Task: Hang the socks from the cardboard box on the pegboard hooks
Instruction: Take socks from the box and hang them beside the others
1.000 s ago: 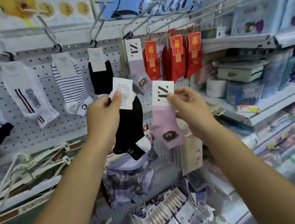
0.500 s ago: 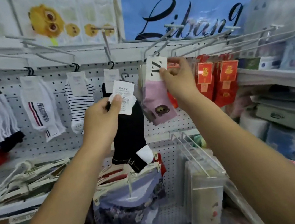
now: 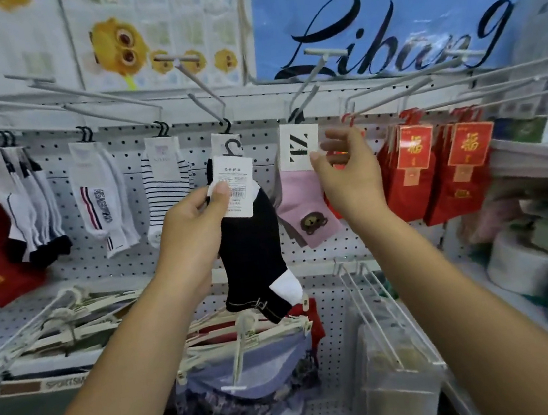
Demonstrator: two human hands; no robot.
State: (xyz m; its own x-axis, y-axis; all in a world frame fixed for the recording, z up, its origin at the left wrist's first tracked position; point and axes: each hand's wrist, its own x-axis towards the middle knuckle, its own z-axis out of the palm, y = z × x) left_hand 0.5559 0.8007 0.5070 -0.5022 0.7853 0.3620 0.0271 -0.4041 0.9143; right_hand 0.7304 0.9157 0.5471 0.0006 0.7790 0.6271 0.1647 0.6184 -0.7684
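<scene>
Inspector: Surroundings first.

Clerk: The pegboard (image 3: 127,263) runs behind both hands. Beyond the left knuckles hang a striped sock (image 3: 168,189) and a white sock (image 3: 102,211). Past the right fingers hang red sock packs (image 3: 415,172). Below the wrists sit white hangers (image 3: 65,319) and a wire rack (image 3: 373,298).

Inspector: Left hand?

Clerk: The left hand (image 3: 195,224) grasps the black sock (image 3: 254,254) by its white card (image 3: 233,181), with the thumb pressed on the card's lower left corner. The sock hangs free below the thumb. Its small black hanger (image 3: 232,147) stands above the thumb, in front of another card that hangs on a peg.

Inspector: Right hand?

Clerk: The right hand (image 3: 348,181) has its fingers spread and relaxed, holding nothing. The pink sock (image 3: 304,210) hangs from a peg hook (image 3: 296,115), just left of the fingertips. The thumb tip sits at the edge of that sock's card. Contact cannot be confirmed.

Inspector: Obstructions?

Clerk: The black sock covers the pink sock's left edge and the lower part of the card behind it. The right hand hides part of the red packs. The small print on the held card is unreadable, and the shelf goods (image 3: 546,243) beyond the right fingers are blurred and cut off.
</scene>
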